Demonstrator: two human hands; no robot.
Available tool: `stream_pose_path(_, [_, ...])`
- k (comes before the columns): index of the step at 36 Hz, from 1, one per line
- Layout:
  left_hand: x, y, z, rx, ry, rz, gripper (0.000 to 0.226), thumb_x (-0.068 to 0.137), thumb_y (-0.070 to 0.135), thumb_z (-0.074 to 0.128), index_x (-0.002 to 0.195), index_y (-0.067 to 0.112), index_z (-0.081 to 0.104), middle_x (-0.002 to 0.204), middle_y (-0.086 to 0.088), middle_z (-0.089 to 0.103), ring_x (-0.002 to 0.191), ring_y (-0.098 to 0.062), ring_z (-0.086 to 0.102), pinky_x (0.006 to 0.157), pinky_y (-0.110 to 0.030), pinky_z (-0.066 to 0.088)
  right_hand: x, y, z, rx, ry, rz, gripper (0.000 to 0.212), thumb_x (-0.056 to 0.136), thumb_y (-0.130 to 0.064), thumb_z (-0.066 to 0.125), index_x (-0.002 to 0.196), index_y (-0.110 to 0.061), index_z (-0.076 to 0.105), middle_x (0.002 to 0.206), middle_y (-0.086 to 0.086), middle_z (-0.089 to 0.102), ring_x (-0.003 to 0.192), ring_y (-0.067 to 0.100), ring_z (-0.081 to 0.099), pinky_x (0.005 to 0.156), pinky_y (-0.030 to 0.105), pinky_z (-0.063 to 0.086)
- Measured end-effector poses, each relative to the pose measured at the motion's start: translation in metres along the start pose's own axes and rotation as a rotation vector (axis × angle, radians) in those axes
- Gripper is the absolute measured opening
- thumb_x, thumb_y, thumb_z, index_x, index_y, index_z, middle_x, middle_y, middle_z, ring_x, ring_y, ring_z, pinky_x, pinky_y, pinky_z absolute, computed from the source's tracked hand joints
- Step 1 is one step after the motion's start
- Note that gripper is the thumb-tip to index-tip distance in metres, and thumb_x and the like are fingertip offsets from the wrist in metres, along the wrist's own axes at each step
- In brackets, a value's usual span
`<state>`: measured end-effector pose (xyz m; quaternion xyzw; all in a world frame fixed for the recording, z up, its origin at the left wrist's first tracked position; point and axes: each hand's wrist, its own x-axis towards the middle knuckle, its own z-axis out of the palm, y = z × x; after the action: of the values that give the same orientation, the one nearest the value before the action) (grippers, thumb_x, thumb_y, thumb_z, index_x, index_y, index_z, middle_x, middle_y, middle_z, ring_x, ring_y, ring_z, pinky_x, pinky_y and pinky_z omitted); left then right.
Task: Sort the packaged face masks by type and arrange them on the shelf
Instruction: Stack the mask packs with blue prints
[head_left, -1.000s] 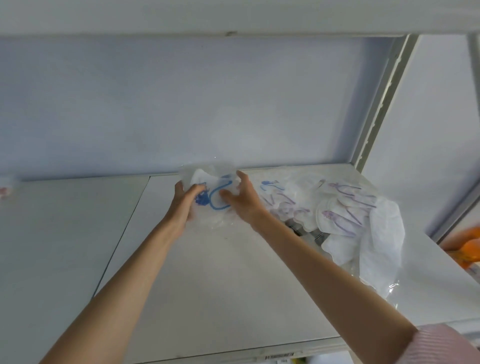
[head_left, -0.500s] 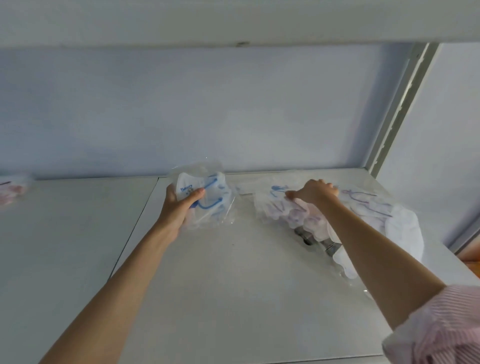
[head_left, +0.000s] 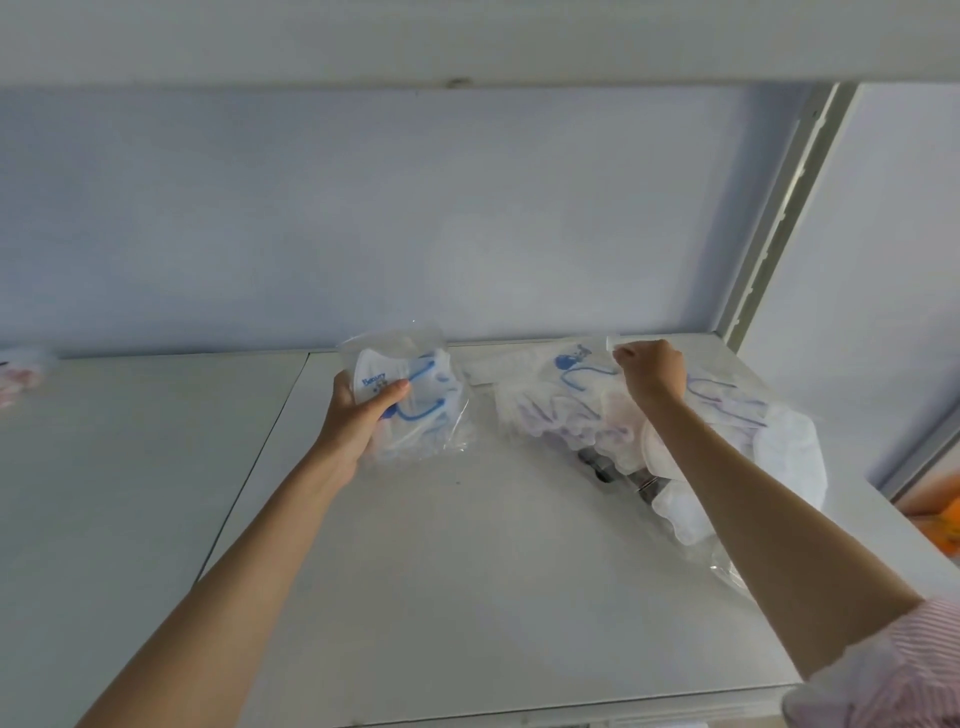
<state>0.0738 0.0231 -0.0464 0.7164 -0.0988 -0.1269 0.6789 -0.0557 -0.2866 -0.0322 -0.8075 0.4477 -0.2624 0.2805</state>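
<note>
Centrally, the left hand grips a clear packet of blue-strapped masks, thumb across its front, holding it upright on the white shelf near the back wall. To the right, well apart from that packet, the right hand, fingers curled, pinches the top edge of a packaged mask with a blue strap at the rear of a loose pile of packaged masks. At far left lies another packet, blurred.
</note>
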Motion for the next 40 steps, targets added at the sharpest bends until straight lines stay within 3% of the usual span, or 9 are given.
stream_pose_path(4, [-0.004,0.0,0.0,-0.003,-0.001,0.007,0.045,0.083,0.03,0.074,0.114,0.017,0.044,0.091,0.002,0.059,0.08,-0.01,0.06,0.06,-0.027,0.043,-0.005,-0.007,-0.012,0.439,0.061,0.008,0.02,0.088,-0.018,0.06,0.099,-0.011,0.075,0.093,0.009,0.073,0.08,0.023,0.065,0.07,0.035,0.054])
stream_pose_path(9, [-0.01,0.004,0.006,-0.015,-0.019,0.034,0.048,0.083,0.026,0.075,0.117,0.014,0.042,0.094,0.001,0.058,0.075,-0.006,0.06,0.057,-0.022,0.046,-0.032,-0.035,-0.031,0.747,-0.135,-0.15,0.017,0.094,-0.004,0.052,0.102,-0.004,0.067,0.073,0.006,0.058,0.039,0.008,0.05,0.039,0.02,0.039])
stream_pose_path(13, [-0.016,0.007,0.01,-0.024,-0.059,0.077,0.052,0.084,0.018,0.074,0.122,0.01,0.04,0.093,0.002,0.059,0.074,-0.007,0.06,0.055,-0.011,0.047,-0.064,-0.064,-0.034,0.633,-0.387,-0.36,0.012,0.095,-0.004,0.053,0.095,-0.006,0.066,0.065,0.002,0.05,0.035,0.007,0.036,0.036,0.018,0.031])
stream_pose_path(17, [-0.024,0.009,0.009,-0.029,-0.084,0.081,0.049,0.087,0.025,0.071,0.122,0.011,0.039,0.097,0.003,0.059,0.077,-0.005,0.062,0.053,-0.012,0.048,-0.09,-0.085,-0.019,0.395,-0.402,-0.511,0.006,0.089,-0.008,0.061,0.085,-0.013,0.063,0.071,0.002,0.061,0.036,0.005,0.041,0.039,0.014,0.032])
stream_pose_path(23, [-0.036,0.008,0.002,-0.042,-0.168,0.072,0.041,0.091,0.029,0.063,0.121,0.018,0.038,0.105,0.002,0.06,0.084,-0.005,0.063,0.051,-0.015,0.049,-0.118,-0.096,0.012,0.215,-0.253,-0.546,0.017,0.087,-0.023,0.067,0.096,-0.008,0.063,0.086,0.013,0.069,0.085,0.026,0.063,0.069,0.03,0.041])
stream_pose_path(29, [-0.042,0.0,-0.004,-0.077,-0.164,0.129,0.053,0.08,0.008,0.076,0.12,0.017,0.042,0.105,0.0,0.064,0.084,-0.006,0.068,0.067,-0.018,0.055,-0.153,-0.096,0.034,0.343,-0.179,-0.395,0.044,0.082,-0.041,0.07,0.115,-0.017,0.052,0.097,-0.003,0.062,0.085,0.016,0.058,0.068,0.03,0.041])
stream_pose_path(34, [-0.046,-0.004,-0.014,-0.073,-0.211,0.23,0.053,0.072,0.004,0.082,0.105,0.018,0.043,0.094,0.001,0.059,0.076,0.0,0.065,0.065,-0.019,0.054,-0.167,-0.075,0.045,0.801,-0.642,-0.138,0.103,0.078,-0.018,0.077,0.151,-0.022,0.005,0.14,-0.007,0.03,0.13,0.012,0.038,0.1,0.028,0.042])
stream_pose_path(37, [-0.049,-0.008,-0.018,-0.08,-0.293,0.283,0.054,0.064,0.015,0.081,0.103,0.019,0.045,0.097,0.001,0.062,0.087,-0.008,0.066,0.072,-0.024,0.055,-0.169,-0.066,0.049,0.795,-0.821,-0.287,0.08,0.069,-0.006,0.083,0.132,-0.02,0.036,0.127,-0.009,0.052,0.113,0.009,0.057,0.093,0.027,0.05])
stream_pose_path(40, [-0.051,-0.011,-0.018,-0.092,-0.334,0.296,0.06,0.06,0.028,0.082,0.108,0.022,0.047,0.106,-0.004,0.063,0.096,-0.013,0.065,0.078,-0.026,0.055,-0.174,-0.067,0.05,0.86,-0.692,-0.367,0.053,0.068,0.013,0.077,0.103,-0.02,0.055,0.102,0.005,0.061,0.087,0.005,0.066,0.074,0.021,0.053])
